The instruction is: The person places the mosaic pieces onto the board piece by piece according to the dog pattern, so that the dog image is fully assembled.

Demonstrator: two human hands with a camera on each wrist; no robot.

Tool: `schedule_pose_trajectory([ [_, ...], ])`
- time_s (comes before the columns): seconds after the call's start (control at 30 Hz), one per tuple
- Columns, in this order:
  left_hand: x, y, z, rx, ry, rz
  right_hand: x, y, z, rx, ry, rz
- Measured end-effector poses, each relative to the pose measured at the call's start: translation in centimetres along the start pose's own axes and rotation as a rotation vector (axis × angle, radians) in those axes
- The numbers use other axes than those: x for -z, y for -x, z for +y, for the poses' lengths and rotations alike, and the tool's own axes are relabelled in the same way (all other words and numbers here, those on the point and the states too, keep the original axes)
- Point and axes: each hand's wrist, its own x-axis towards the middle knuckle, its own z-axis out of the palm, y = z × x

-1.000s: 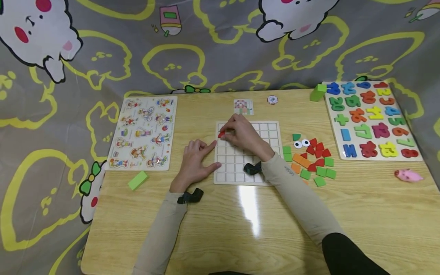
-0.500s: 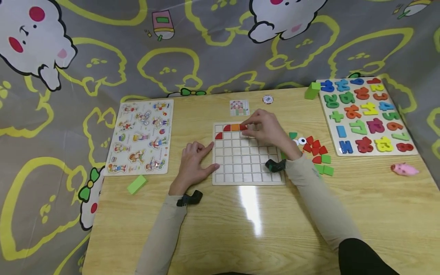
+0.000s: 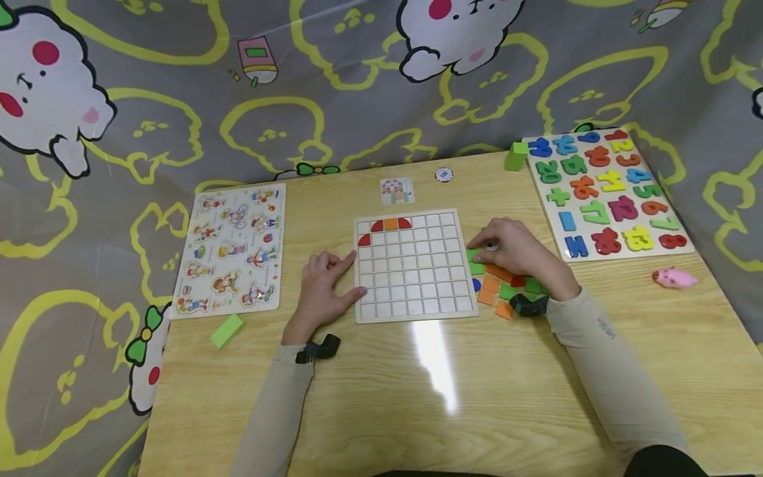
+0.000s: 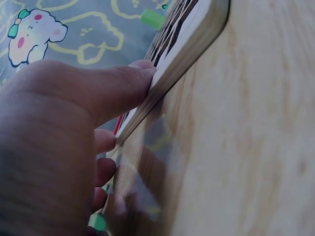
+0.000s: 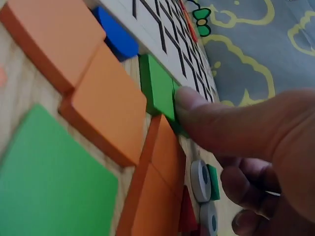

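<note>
My left hand lies beside the white grid board, with thumb and index finger spread against its left edge; in the left wrist view the thumb meets the board's rim. Along the board's top row sit two red quarter-round tiles with an orange square tile between them. Another red quarter-round tile is one row lower at the left. Right of the board, my right hand pinches a green square tile between thumb and index finger; the index fingertip is hidden in the right wrist view.
Orange tiles, green, red and blue pieces and round eye pieces lie around the right hand. A picture card and a chip are behind the board. A figure puzzle stands left, a number puzzle right.
My right hand has gone from the upper left of the board, along its top row, to the loose tiles at the right. An orange and red tiles now show there. The left hand stays at the edge.
</note>
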Motion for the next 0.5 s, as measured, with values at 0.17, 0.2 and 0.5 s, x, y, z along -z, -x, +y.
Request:
schedule_pose_trajectory([
  [0.17, -0.1, 0.3, -0.1, 0.018, 0.018, 0.003, -0.3, -0.1, -0.4, -0.002, 0.023, -0.001],
  [0.2, -0.1, 0.4, -0.1, 0.020, 0.021, 0.002, -0.3, -0.1, -0.4, -0.008, 0.020, -0.005],
  [0.5, 0.0, 0.3, -0.1, 0.009, 0.008, -0.006, 0.4, -1.1, -1.3, 0.001, -0.204, 0.209],
])
